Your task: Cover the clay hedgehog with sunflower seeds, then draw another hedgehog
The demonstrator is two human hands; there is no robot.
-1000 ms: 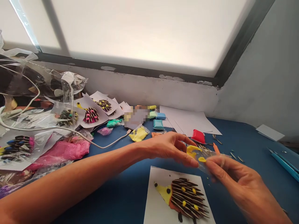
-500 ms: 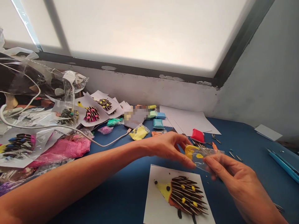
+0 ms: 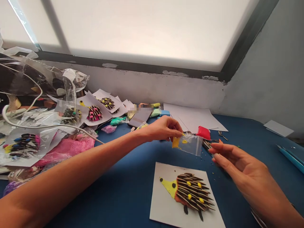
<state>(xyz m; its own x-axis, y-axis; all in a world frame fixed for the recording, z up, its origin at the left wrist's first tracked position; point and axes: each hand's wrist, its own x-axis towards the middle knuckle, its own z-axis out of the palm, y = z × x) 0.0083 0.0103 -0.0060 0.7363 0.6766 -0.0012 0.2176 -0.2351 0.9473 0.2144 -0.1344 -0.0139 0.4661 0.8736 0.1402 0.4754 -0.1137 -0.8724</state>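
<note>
Pinched in my left hand (image 3: 166, 128) is a small clear zip bag (image 3: 193, 145) with yellow clay (image 3: 175, 142) inside, held over the blue table. To its right, my right hand (image 3: 239, 166) is apart from the bag, thumb and fingers slightly spread with nothing visible between them. Below the hands a white card (image 3: 161, 205) lies flat. On it is a hedgehog figure (image 3: 190, 193) with a yellow clay face, black eye and nose, spines of striped seeds and several yellow dots. A red clay packet (image 3: 203, 132) lies behind the bag, near loose seeds (image 3: 207, 145).
Along the left lie more hedgehog cards (image 3: 93, 110), plastic bags, a pink cloth-like bundle (image 3: 68, 150) and a white cable (image 3: 59, 126). A phone (image 3: 141, 117) and clay packets sit at the back. White sheets (image 3: 194, 115) lie beneath the window; a blue pen-like tool (image 3: 291, 158) is at right.
My right hand has let go of the zip bag and opened. My left hand has carried the bag left and away from me.
</note>
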